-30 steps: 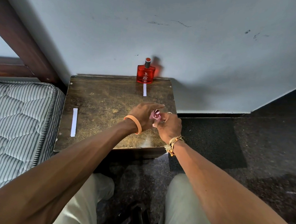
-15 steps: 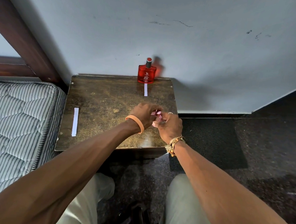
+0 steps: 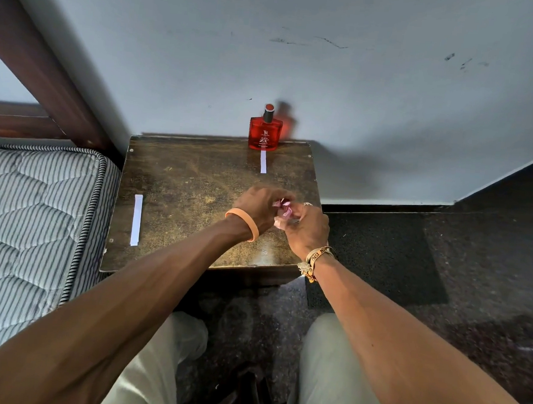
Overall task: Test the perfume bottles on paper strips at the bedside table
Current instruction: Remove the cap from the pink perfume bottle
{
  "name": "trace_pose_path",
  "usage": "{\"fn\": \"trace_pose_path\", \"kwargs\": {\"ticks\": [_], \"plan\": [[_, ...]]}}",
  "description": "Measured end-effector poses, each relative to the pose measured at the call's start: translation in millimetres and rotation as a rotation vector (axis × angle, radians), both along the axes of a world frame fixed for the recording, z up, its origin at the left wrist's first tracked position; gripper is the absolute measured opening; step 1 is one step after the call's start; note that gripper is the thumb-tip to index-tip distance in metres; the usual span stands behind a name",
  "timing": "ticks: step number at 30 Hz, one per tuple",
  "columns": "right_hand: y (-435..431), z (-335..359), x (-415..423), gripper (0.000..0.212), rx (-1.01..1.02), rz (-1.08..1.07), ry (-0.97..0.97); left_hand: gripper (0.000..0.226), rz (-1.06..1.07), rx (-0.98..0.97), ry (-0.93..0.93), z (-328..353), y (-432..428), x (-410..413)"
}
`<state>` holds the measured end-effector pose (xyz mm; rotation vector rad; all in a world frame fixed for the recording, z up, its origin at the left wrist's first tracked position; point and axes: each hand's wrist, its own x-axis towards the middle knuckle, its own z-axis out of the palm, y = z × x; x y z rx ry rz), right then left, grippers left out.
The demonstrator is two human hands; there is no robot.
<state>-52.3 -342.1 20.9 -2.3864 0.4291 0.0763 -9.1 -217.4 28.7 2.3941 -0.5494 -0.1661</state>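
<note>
A small pink perfume bottle (image 3: 283, 209) is held between both hands over the right part of the brown bedside table (image 3: 179, 177). My left hand (image 3: 258, 206) curls round its top and my right hand (image 3: 307, 231) grips its lower part; most of the bottle is hidden by fingers. A red perfume bottle (image 3: 264, 131) with a dark cap stands upright at the table's back edge against the wall. One short white paper strip (image 3: 263, 161) lies just in front of it. A longer paper strip (image 3: 136, 219) lies near the table's left edge.
A striped mattress (image 3: 30, 218) borders the table on the left, with a dark wooden bed frame (image 3: 45, 72) behind it. The pale wall rises right behind the table. Dark floor and a mat (image 3: 381, 249) lie to the right. My knees sit below the table's front edge.
Both hands stay on the pink bottle in the same place; my left fingers have shifted slightly over its top. Nothing else on the table has moved.
</note>
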Motion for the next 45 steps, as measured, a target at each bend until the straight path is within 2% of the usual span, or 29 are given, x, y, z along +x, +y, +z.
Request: {"fn": "trace_pose_path", "kwargs": {"ticks": [2,6,11,16,23,33,37,45], "plan": [[0.6,1.1,-0.6,0.024,-0.004,0.004,0.000,0.026,0.025,0.001,-0.020,-1.1,1.4,1.4],[0.8,0.5,-0.3,0.025,-0.012,-0.008,0.010,0.042,-0.012,0.034,-0.021,-1.4,2.6,-0.4],[0.9,3.5,-0.7,0.023,-0.015,0.003,0.010,0.023,0.039,0.001,-0.011,-2.8,-0.4,-0.7],[0.9,8.2,0.7,0.028,-0.059,0.038,0.029,0.022,0.071,-0.063,-0.009,3.1,1.3,-2.1],[3.2,18.7,-5.4,0.055,0.058,0.034,-0.019,0.025,0.126,-0.127,0.017,12.8,4.3,-9.7],[9.4,48.4,-11.4,0.045,0.007,0.088,-0.212,0.039,0.234,-0.235,0.073,44.9,17.4,-16.2],[25.8,60.9,-5.0,0.040,-0.019,0.192,-0.274,0.025,0.284,-0.270,0.040,59.1,35.2,-15.9],[98.4,53.2,22.6,0.037,0.110,0.339,-0.196,0.030,0.439,-0.275,0.086,49.4,112.3,-8.1]]}}
